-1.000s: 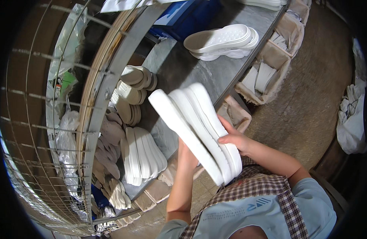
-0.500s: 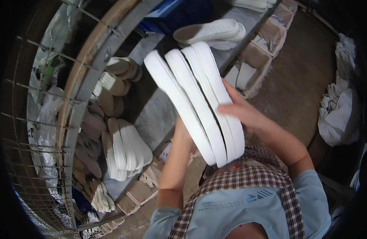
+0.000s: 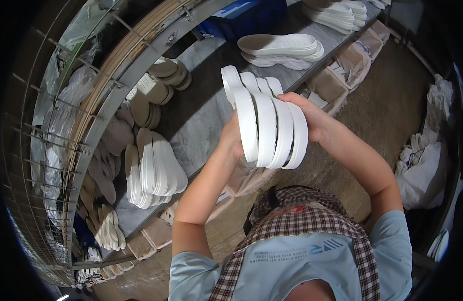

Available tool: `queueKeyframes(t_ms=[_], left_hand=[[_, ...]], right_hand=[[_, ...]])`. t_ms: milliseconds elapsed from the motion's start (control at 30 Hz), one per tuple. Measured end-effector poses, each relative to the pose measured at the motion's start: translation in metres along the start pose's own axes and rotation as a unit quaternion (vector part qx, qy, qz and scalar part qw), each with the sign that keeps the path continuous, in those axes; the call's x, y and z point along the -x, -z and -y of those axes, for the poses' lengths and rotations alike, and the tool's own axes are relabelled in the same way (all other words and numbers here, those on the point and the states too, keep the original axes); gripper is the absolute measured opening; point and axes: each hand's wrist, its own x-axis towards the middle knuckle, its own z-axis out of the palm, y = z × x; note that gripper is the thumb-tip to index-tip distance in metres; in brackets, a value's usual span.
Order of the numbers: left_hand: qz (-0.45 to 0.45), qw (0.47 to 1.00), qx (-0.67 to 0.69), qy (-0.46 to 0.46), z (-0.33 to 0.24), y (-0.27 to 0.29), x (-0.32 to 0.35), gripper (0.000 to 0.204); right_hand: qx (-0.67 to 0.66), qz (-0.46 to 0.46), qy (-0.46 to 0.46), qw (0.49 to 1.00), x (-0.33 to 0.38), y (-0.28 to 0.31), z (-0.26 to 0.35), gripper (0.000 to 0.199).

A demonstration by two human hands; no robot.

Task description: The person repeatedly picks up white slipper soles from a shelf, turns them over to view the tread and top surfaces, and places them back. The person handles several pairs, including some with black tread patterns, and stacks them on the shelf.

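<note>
Between my hands, off the bench, is a stack of several white shoe soles [image 3: 267, 123] standing on edge side by side, with narrow dark gaps between them. My left hand [image 3: 233, 131] closes on the left side of the stack; its fingers are mostly hidden behind the soles. From the right, my right hand [image 3: 308, 116] grips the other side, with fingers and thumb near the far end. Past the held soles, another pile of white soles [image 3: 281, 46] lies on the grey bench [image 3: 199, 143]. A fanned stack of white soles [image 3: 158, 163] rests on its left part.
A blue crate [image 3: 239, 21] stands at the bench's back. Beige and brown soles [image 3: 145, 108] lie along a metal mesh rack [image 3: 103, 84] on the left. Open bins [image 3: 158, 229] line the bench's front edge. On the right hangs a white sack [image 3: 421, 175].
The held soles have tilted and fanned apart, so their near ends sit farther from my body. My left hand now shows at their left side; my right hand has shifted toward the far end.
</note>
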Motion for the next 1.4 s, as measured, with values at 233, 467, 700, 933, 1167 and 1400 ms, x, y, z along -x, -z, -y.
queueKeyframes(t_ms=[233, 467, 700, 933, 1167, 1400], left_hand=[[0.089, 0.995, -0.010, 0.033, -0.004, -0.018, 0.011, 0.039], [0.121, 0.992, -0.004, 0.047, -0.007, -0.028, 0.019, 0.039], [-0.031, 0.998, 0.060, 0.020, 0.001, -0.005, 0.017, 0.039], [0.044, 0.991, 0.087, -0.094, 0.017, 0.003, 0.012, 0.038], [0.016, 0.989, 0.065, -0.133, 0.021, 0.015, 0.002, 0.037], [0.039, 0.980, 0.101, -0.169, 0.024, 0.031, 0.000, 0.047]], right_hand=[[0.040, 0.032, -0.009, 0.999, -0.005, 0.006, -0.002, 0.051], [0.031, 0.029, -0.015, 0.999, -0.005, 0.006, -0.004, 0.051], [0.033, 0.030, 0.012, 0.999, 0.001, -0.001, -0.006, 0.055], [0.179, 0.004, 0.183, 0.967, 0.024, -0.005, -0.040, 0.090], [0.399, 0.034, 0.306, 0.864, 0.032, 0.013, -0.050, 0.099], [0.410, 0.030, 0.288, 0.865, 0.040, 0.021, -0.048, 0.101]])
